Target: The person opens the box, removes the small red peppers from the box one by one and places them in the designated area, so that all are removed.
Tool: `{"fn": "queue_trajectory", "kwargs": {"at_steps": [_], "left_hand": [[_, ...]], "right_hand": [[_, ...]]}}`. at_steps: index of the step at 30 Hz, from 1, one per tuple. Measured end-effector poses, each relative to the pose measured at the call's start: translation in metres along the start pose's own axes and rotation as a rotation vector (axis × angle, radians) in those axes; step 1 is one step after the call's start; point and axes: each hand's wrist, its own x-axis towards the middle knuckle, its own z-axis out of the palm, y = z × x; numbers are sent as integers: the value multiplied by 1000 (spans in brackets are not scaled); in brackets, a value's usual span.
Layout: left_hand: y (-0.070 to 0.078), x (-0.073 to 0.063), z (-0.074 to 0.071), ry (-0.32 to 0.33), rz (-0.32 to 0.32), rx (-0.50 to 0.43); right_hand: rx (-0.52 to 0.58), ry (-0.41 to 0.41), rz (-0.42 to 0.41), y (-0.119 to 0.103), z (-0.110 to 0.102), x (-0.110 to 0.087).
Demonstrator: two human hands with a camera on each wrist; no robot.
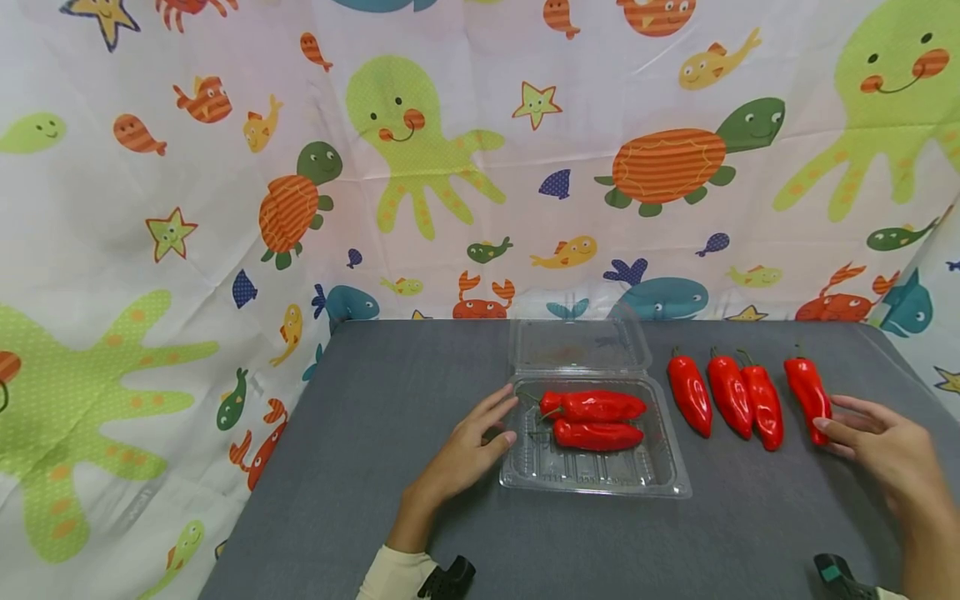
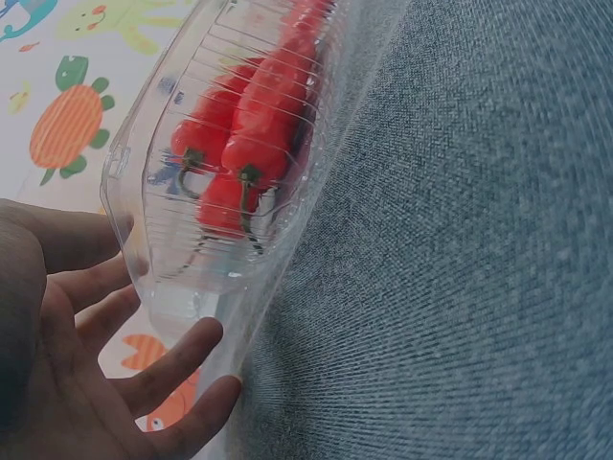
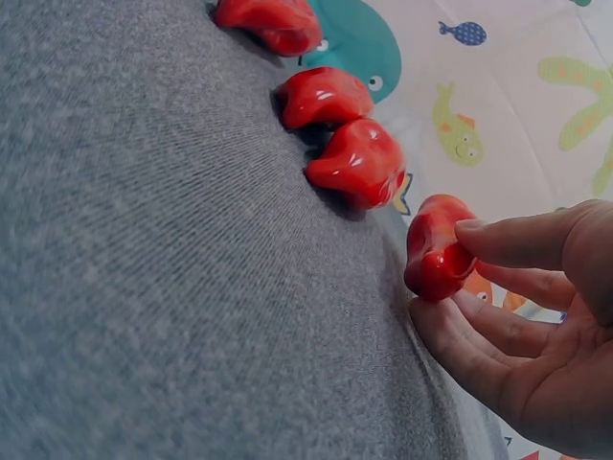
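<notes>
Two glossy red peppers [image 1: 598, 406] with green stems lie side by side in a clear plastic clamshell box [image 1: 592, 479], whose lid [image 1: 577, 343] stands raised at the back. At the box's left side is my left hand [image 1: 474, 442], fingers spread and relaxed; in the left wrist view its fingertips lie along the box's edge. My right hand [image 1: 885, 437] pinches the lower end of the rightmost red pepper [image 1: 807, 383] between thumb and fingers. In the right wrist view this pepper [image 3: 439, 240] shows its tip between them.
Between the box and my right hand lie three more red peppers [image 1: 690, 392], tips toward me. Everything stands on a grey cloth-covered table [image 1: 390, 400]. Behind and to the left hangs a white curtain [image 1: 450, 250] printed with sea animals.
</notes>
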Motion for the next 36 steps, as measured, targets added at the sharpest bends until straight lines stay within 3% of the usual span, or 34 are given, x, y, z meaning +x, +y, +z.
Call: {"fn": "queue_trajectory", "kwargs": {"at_steps": [12,36], "left_hand": [[-1,0,-1,1,-1,14],[0,-1,-2,-3,5,6]], "right_hand": [[-47,-9,22,-2,4,-1],[-77,5,-45,-4,8,-2]]}}
